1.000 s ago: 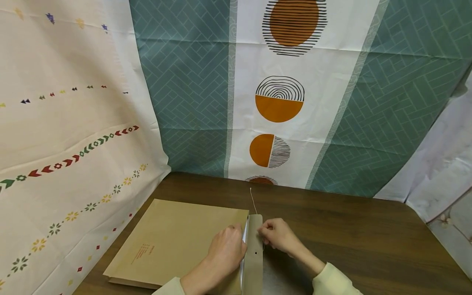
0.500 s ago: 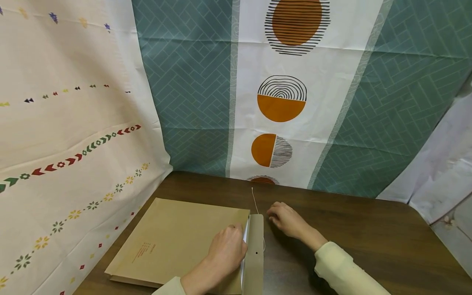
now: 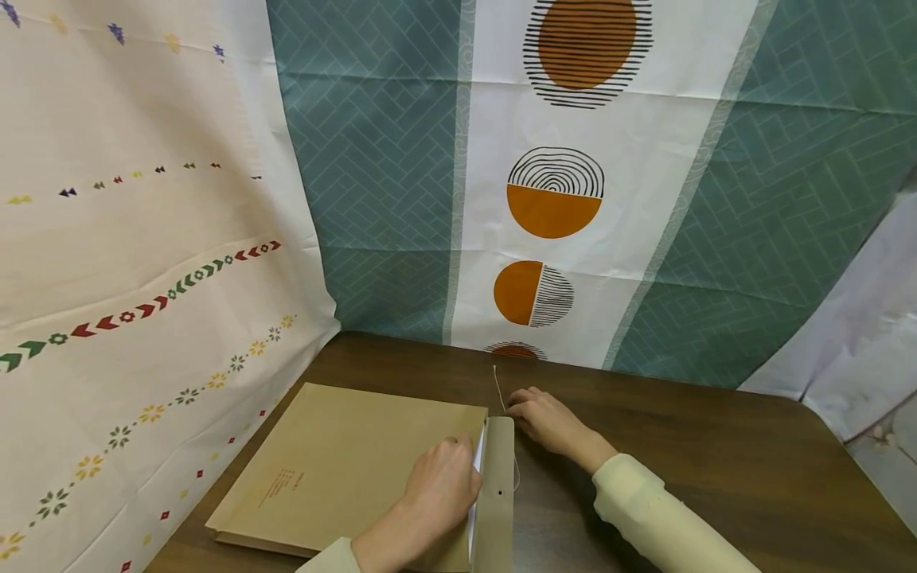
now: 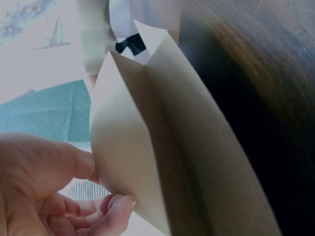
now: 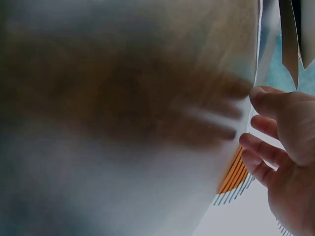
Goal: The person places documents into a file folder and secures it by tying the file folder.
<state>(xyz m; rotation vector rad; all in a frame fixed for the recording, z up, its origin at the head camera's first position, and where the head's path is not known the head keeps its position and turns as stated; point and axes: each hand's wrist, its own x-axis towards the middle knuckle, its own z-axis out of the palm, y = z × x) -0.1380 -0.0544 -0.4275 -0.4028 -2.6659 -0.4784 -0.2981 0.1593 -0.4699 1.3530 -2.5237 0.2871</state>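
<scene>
A brown kraft document envelope (image 3: 358, 461) with red print lies flat on the table, its open end to the right. White paper (image 3: 478, 446) shows in its mouth. My left hand (image 3: 440, 481) grips the upper layer at that open edge, thumb and fingers on the paper (image 4: 128, 142) in the left wrist view. The flap (image 3: 494, 477), with a small dark hole, extends rightward. A thin pale string (image 3: 497, 384) runs off its far end. My right hand (image 3: 548, 422) is low over the table, fingertips right at this string; whether they pinch it I cannot tell.
The dark wooden table (image 3: 688, 461) extends to the right. A patterned cloth (image 3: 387, 239) hangs behind it, and a cream embroidered cloth (image 3: 143, 334) lies along the left side. A loop of string (image 3: 517, 476) sticks out by the flap's right edge.
My right hand has left the flap, moved back and right over the table, then come left to the string. My left hand has kept its grip on the envelope.
</scene>
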